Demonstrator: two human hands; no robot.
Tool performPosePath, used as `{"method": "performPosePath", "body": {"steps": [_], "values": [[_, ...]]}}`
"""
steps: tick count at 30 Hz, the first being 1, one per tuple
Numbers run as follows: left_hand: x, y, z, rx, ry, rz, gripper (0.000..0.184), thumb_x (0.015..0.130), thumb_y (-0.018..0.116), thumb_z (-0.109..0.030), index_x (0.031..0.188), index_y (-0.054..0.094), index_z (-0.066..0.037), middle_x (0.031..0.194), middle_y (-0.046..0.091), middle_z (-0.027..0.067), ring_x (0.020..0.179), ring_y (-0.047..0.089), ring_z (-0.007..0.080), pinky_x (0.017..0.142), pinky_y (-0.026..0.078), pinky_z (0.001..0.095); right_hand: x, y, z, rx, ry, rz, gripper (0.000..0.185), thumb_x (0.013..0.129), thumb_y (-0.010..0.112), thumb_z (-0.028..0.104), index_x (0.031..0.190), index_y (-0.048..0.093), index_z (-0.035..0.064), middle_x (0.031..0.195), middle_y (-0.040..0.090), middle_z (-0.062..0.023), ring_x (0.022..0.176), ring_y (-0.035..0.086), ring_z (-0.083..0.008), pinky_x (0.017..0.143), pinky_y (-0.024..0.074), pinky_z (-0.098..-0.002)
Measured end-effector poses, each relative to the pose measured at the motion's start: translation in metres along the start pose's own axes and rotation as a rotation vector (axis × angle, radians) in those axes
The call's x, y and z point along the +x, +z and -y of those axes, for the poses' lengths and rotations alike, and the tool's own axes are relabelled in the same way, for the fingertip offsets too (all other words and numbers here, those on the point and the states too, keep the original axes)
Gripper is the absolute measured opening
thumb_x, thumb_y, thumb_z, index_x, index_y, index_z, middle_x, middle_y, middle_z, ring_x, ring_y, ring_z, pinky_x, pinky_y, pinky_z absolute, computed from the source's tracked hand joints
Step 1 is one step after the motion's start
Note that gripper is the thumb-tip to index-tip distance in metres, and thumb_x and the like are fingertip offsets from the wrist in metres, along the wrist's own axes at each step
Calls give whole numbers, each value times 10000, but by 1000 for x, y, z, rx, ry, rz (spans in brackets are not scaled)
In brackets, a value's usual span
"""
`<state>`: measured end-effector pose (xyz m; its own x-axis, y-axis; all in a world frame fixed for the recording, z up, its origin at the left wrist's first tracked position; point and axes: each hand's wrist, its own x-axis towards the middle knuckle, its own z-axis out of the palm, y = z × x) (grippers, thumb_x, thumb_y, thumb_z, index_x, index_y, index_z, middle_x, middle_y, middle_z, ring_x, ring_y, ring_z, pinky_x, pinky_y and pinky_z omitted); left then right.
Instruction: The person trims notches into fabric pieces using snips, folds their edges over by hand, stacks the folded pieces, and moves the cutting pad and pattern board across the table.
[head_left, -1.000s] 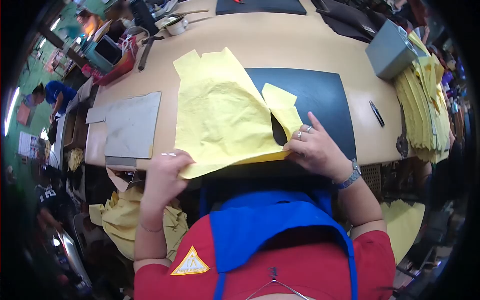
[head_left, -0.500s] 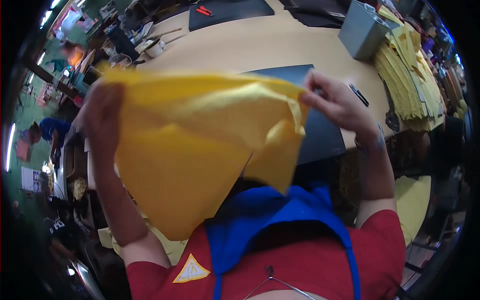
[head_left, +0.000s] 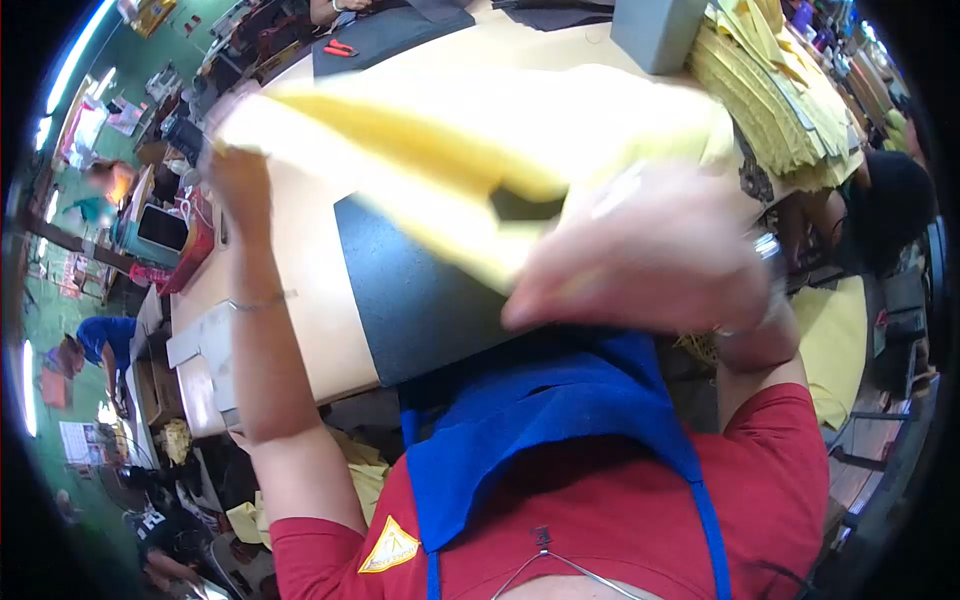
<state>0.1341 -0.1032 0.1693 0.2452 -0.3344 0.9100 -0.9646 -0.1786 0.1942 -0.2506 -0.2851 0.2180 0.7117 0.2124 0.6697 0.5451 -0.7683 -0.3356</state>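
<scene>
A thin yellow leather-like sheet [head_left: 420, 140] is stretched in the air above the table, blurred by motion and very bright in places. At its left end, my left hand [head_left: 240, 165] is closed on the edge, its fingertips smeared. Nearer to me, my right hand [head_left: 640, 250] grips the sheet at the right; motion blurs its fingers, and part of the sheet extends behind it. Under the sheet, a dark flat board [head_left: 420, 290] lies on the table [head_left: 300, 230], partly covered from view.
A grey metal block [head_left: 655, 35] stands beside a tall stack of yellow sheets [head_left: 760, 110] at the back right. Red-handled pliers [head_left: 341, 48] rest on another dark board at the back, near a co-worker's hand [head_left: 350, 5]. Grey flat pieces [head_left: 205, 350] lie at the table's left edge.
The sheet has swung from hanging in front of me to stretching flatter and farther over the table. My right hand has moved nearer and lower, uncovering more of the dark board; the view has shifted.
</scene>
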Motion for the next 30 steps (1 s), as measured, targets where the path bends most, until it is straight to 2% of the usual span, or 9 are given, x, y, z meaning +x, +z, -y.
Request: {"method": "performPosePath", "body": {"steps": [1,3,6,7,9,15,17,20,30], "values": [[-32,5,8,-136,111,8,201,914,594,-62,1083,699,-29,1022,716,98,997,663,220,903,494,334,-3,23,5,141,-11,164,233,869,674,202,1052,588,84,779,650,-94,696,660,-256,623,522,-360],[-115,5,53,-235,-353,339,295,915,554,-25,1195,643,-4,1153,678,116,1025,656,268,959,471,349,-20,79,4,385,151,413,373,866,687,240,1174,565,69,888,649,-154,831,658,-312,722,524,-398],[-194,-21,55,-493,-1055,449,347,999,485,-135,1294,553,35,1241,618,156,1042,640,202,883,498,294,-56,132,-14,563,98,331,440,865,702,276,1228,553,76,960,642,-208,932,634,-370,815,505,-447],[-204,-29,51,-497,-1054,410,367,1011,465,-159,1316,535,34,1286,584,179,1116,597,234,937,466,322,-49,124,-20,518,248,486,415,881,691,273,1227,560,85,993,651,-207,934,635,-365,824,506,-441],[-204,-43,6,-242,-845,380,397,1026,436,-192,1347,511,28,1356,520,226,1259,496,303,1047,387,387,-53,130,-60,365,281,199,390,908,658,305,1227,571,97,971,659,-197,894,639,-367,814,511,-421],[-161,-60,-152,196,-278,576,495,958,546,-422,1335,568,-102,1454,438,182,1404,336,348,1128,243,531,-71,145,-120,-285,674,354,636,954,460,558,1423,439,129,1469,412,-167,1396,331,-334,1105,249,-613],[-163,-55,-177,199,-150,772,561,875,630,-518,1321,588,-180,1423,486,128,1376,389,334,1116,203,608,-76,153,-129,-368,655,403,729,931,416,644,1469,388,152,1561,292,-147,1468,205,-327,1130,139,-668],[-170,-38,-204,24,-102,1022,600,820,683,-541,1294,607,-181,1400,523,80,1353,429,329,1114,178,644,-68,145,-161,-449,675,380,797,888,446,696,1485,371,172,1566,292,-146,1471,204,-326,1148,126,-642],[-156,24,-176,76,23,868,398,816,733,-330,1191,649,-228,1079,661,-4,1040,630,183,1095,232,637,-46,138,-234,-515,659,398,822,867,359,781,1469,412,224,1556,336,-84,1460,253,-282,1156,141,-624]]}}
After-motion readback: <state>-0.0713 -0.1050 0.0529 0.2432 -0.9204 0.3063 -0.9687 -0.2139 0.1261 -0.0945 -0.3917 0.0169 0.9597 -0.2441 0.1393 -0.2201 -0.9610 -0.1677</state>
